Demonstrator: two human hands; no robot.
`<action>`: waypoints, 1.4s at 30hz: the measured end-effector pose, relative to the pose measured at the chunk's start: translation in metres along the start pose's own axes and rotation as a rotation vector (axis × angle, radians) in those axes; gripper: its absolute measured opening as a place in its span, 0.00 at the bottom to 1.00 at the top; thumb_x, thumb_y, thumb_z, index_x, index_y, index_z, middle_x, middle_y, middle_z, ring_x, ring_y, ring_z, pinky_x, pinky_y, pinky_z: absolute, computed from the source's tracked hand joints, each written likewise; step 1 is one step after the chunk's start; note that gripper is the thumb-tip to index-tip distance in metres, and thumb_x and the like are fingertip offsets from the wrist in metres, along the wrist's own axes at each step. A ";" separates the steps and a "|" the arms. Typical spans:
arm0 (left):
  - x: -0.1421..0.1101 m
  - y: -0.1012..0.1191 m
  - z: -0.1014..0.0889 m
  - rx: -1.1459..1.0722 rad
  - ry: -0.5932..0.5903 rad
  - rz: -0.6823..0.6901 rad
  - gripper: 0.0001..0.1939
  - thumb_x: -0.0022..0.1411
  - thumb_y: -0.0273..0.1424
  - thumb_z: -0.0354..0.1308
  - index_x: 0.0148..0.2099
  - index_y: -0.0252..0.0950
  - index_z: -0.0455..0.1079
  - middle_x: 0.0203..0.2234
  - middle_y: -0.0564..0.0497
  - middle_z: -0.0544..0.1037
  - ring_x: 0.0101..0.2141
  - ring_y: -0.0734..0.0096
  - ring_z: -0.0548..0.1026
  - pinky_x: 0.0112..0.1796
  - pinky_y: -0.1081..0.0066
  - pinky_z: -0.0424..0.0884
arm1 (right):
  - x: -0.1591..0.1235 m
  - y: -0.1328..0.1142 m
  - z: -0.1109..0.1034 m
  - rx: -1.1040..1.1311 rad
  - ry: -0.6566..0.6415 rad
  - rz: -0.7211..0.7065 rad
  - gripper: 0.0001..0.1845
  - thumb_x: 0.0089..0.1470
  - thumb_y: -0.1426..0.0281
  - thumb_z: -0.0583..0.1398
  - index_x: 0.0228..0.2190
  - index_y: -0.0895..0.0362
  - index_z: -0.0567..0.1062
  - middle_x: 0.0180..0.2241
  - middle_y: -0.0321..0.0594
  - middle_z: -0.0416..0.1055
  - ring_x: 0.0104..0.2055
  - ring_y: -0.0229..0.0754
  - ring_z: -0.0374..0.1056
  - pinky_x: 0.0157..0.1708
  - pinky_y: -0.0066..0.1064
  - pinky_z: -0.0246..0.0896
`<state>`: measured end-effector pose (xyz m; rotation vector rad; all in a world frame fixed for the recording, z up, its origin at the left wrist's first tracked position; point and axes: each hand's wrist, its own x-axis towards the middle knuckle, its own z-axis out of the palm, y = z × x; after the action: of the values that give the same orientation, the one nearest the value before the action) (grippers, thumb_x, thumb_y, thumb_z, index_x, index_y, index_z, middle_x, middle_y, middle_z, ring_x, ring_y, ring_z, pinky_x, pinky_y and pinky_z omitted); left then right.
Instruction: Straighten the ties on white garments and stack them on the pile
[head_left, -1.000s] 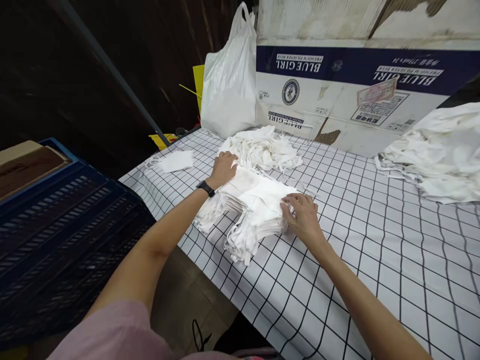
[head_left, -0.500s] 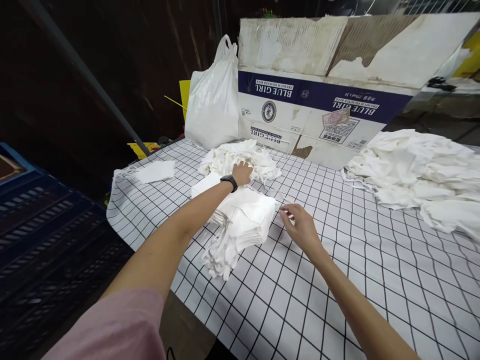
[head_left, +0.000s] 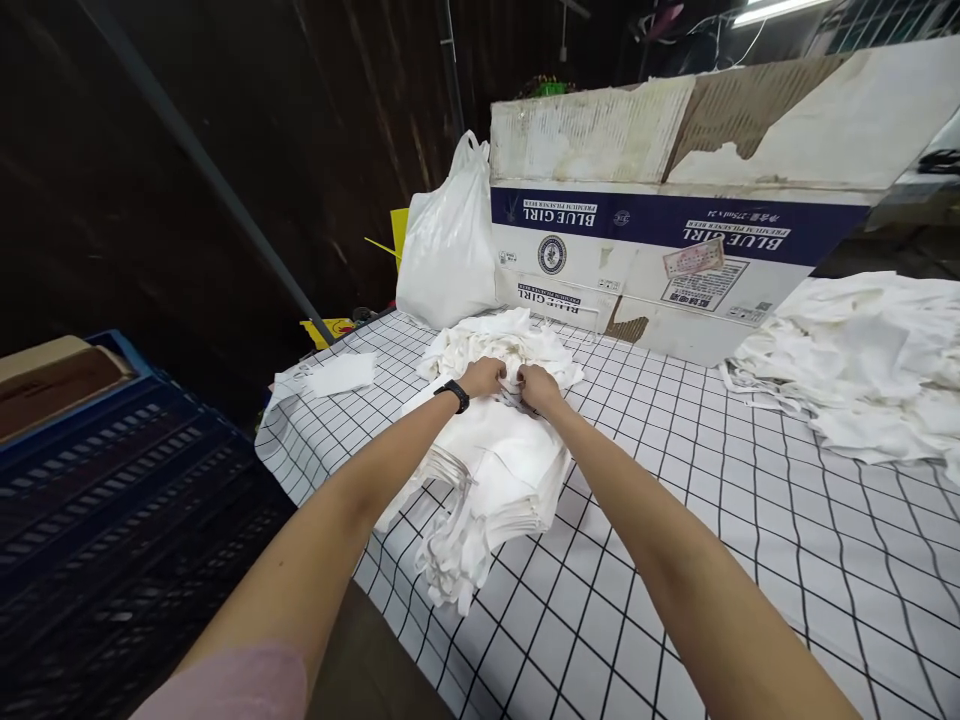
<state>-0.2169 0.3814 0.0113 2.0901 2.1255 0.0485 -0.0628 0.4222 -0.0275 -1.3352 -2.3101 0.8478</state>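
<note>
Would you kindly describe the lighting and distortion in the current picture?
Head view: the lamp glares at top right, the crate at left sits dark; head view: the white stack shows little contrast, and the right forearm looks stretched toward the bottom edge.

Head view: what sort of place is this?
Likely a small workshop, judging by the heaped white fabric pieces on a grid-patterned tablecloth, a worn BLUE GIRL carton behind them, and a blue crate.

Box [head_left: 637, 264]: "BLUE GIRL" three times, upside-down
Box, by brand: "PREMIUM PILSENER BEER"
Blue band [head_left: 656, 217]: "275ml x 24"
</note>
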 end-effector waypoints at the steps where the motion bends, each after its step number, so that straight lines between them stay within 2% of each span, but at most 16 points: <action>1: -0.001 -0.001 0.001 -0.019 0.009 -0.003 0.13 0.55 0.26 0.65 0.44 0.39 0.75 0.39 0.49 0.81 0.45 0.57 0.78 0.44 0.63 0.71 | 0.000 0.002 0.000 0.027 0.016 0.008 0.19 0.66 0.61 0.62 0.55 0.56 0.74 0.56 0.47 0.72 0.52 0.47 0.72 0.51 0.46 0.72; 5: -0.005 0.001 0.001 -0.096 0.096 -0.002 0.21 0.53 0.35 0.70 0.50 0.41 0.74 0.45 0.46 0.78 0.52 0.49 0.74 0.49 0.56 0.70 | -0.001 0.005 -0.014 0.200 0.126 0.022 0.06 0.63 0.69 0.62 0.41 0.58 0.77 0.43 0.44 0.77 0.46 0.45 0.73 0.47 0.38 0.69; 7: -0.007 0.007 -0.002 -0.143 0.160 0.004 0.18 0.56 0.36 0.68 0.49 0.41 0.74 0.49 0.44 0.77 0.55 0.47 0.71 0.51 0.53 0.69 | -0.002 0.002 -0.030 0.314 0.172 0.020 0.03 0.58 0.71 0.61 0.35 0.57 0.76 0.36 0.41 0.77 0.41 0.43 0.72 0.42 0.34 0.67; 10: -0.009 0.021 -0.017 -0.234 0.280 -0.002 0.08 0.64 0.34 0.59 0.44 0.38 0.75 0.49 0.41 0.76 0.55 0.48 0.71 0.51 0.52 0.69 | -0.009 -0.002 -0.064 0.484 0.216 0.001 0.05 0.53 0.68 0.61 0.32 0.56 0.73 0.31 0.37 0.74 0.36 0.41 0.70 0.37 0.32 0.64; 12: -0.012 0.033 -0.033 -0.308 0.359 0.015 0.07 0.66 0.32 0.55 0.41 0.36 0.74 0.46 0.41 0.77 0.51 0.51 0.73 0.49 0.55 0.70 | -0.020 -0.005 -0.090 0.586 0.248 -0.018 0.08 0.50 0.65 0.61 0.32 0.55 0.72 0.30 0.36 0.73 0.36 0.41 0.70 0.37 0.32 0.64; 16: -0.023 0.064 -0.068 -0.460 0.447 0.169 0.07 0.67 0.33 0.54 0.37 0.37 0.70 0.36 0.49 0.79 0.41 0.63 0.76 0.44 0.65 0.71 | -0.058 -0.010 -0.136 0.734 0.368 -0.063 0.14 0.47 0.59 0.62 0.34 0.54 0.71 0.33 0.37 0.73 0.40 0.41 0.70 0.41 0.33 0.64; 19: -0.038 0.093 -0.086 -0.708 0.487 0.308 0.07 0.64 0.34 0.56 0.34 0.37 0.67 0.31 0.51 0.77 0.35 0.67 0.75 0.37 0.69 0.69 | -0.097 -0.013 -0.157 0.774 0.495 -0.101 0.17 0.47 0.56 0.62 0.35 0.53 0.71 0.34 0.36 0.72 0.40 0.40 0.69 0.43 0.34 0.65; 20: -0.045 0.103 -0.091 -0.837 0.477 0.350 0.08 0.63 0.35 0.58 0.33 0.37 0.67 0.29 0.52 0.75 0.33 0.68 0.73 0.34 0.70 0.67 | -0.111 -0.014 -0.162 0.778 0.537 -0.113 0.17 0.48 0.55 0.62 0.36 0.53 0.71 0.35 0.36 0.73 0.40 0.40 0.69 0.44 0.34 0.66; 23: -0.069 0.133 -0.100 -1.090 0.303 0.483 0.12 0.60 0.40 0.63 0.34 0.37 0.68 0.26 0.54 0.73 0.27 0.72 0.70 0.29 0.72 0.63 | -0.159 -0.015 -0.175 0.826 0.654 -0.156 0.16 0.52 0.55 0.62 0.37 0.52 0.71 0.38 0.37 0.73 0.43 0.40 0.69 0.47 0.35 0.66; 27: -0.113 0.173 -0.100 -1.169 0.118 0.610 0.16 0.59 0.45 0.66 0.35 0.38 0.72 0.27 0.53 0.73 0.27 0.74 0.69 0.28 0.73 0.62 | -0.236 -0.011 -0.189 0.901 0.717 -0.193 0.16 0.52 0.55 0.65 0.36 0.52 0.72 0.37 0.37 0.72 0.40 0.39 0.69 0.47 0.36 0.69; 29: -0.135 0.192 -0.095 -1.149 0.039 0.645 0.17 0.60 0.48 0.65 0.35 0.38 0.73 0.28 0.53 0.73 0.27 0.75 0.69 0.27 0.73 0.62 | -0.274 -0.006 -0.194 0.896 0.735 -0.165 0.16 0.52 0.55 0.66 0.35 0.52 0.72 0.37 0.36 0.71 0.38 0.38 0.69 0.46 0.34 0.69; 32: -0.162 0.216 -0.080 -1.130 -0.134 0.641 0.19 0.61 0.50 0.65 0.34 0.38 0.73 0.27 0.52 0.74 0.27 0.74 0.69 0.26 0.73 0.62 | -0.324 0.011 -0.196 0.856 0.760 -0.046 0.18 0.50 0.54 0.68 0.34 0.53 0.74 0.34 0.35 0.71 0.34 0.36 0.67 0.38 0.30 0.68; 35: -0.177 0.237 -0.051 -1.119 -0.326 0.608 0.21 0.61 0.51 0.64 0.35 0.37 0.73 0.29 0.51 0.76 0.28 0.72 0.72 0.26 0.73 0.64 | -0.365 0.037 -0.187 0.804 0.727 0.120 0.21 0.47 0.53 0.69 0.35 0.55 0.76 0.33 0.37 0.73 0.30 0.37 0.67 0.29 0.28 0.64; 36: -0.181 0.242 -0.038 -1.099 -0.358 0.601 0.20 0.62 0.50 0.63 0.37 0.37 0.73 0.29 0.50 0.76 0.29 0.71 0.73 0.27 0.72 0.65 | -0.377 0.049 -0.181 0.756 0.709 0.192 0.21 0.48 0.53 0.67 0.36 0.56 0.76 0.33 0.38 0.74 0.29 0.38 0.67 0.27 0.29 0.63; 38: -0.187 0.250 -0.007 -1.005 -0.336 0.579 0.16 0.64 0.45 0.61 0.42 0.37 0.74 0.33 0.49 0.77 0.33 0.68 0.75 0.31 0.70 0.69 | -0.399 0.072 -0.166 0.598 0.690 0.350 0.21 0.49 0.53 0.64 0.36 0.57 0.77 0.33 0.41 0.76 0.30 0.41 0.69 0.27 0.31 0.64; 42: -0.205 0.251 0.056 -0.730 -0.155 0.579 0.14 0.64 0.35 0.61 0.51 0.37 0.73 0.48 0.44 0.77 0.48 0.60 0.75 0.49 0.61 0.73 | -0.442 0.108 -0.130 0.344 0.673 0.556 0.15 0.48 0.61 0.63 0.36 0.57 0.78 0.37 0.45 0.78 0.34 0.45 0.71 0.36 0.38 0.69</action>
<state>0.0411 0.1778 0.0087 2.0400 1.0961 0.6028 0.3021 0.1228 0.0042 -1.7736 -1.2439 0.7393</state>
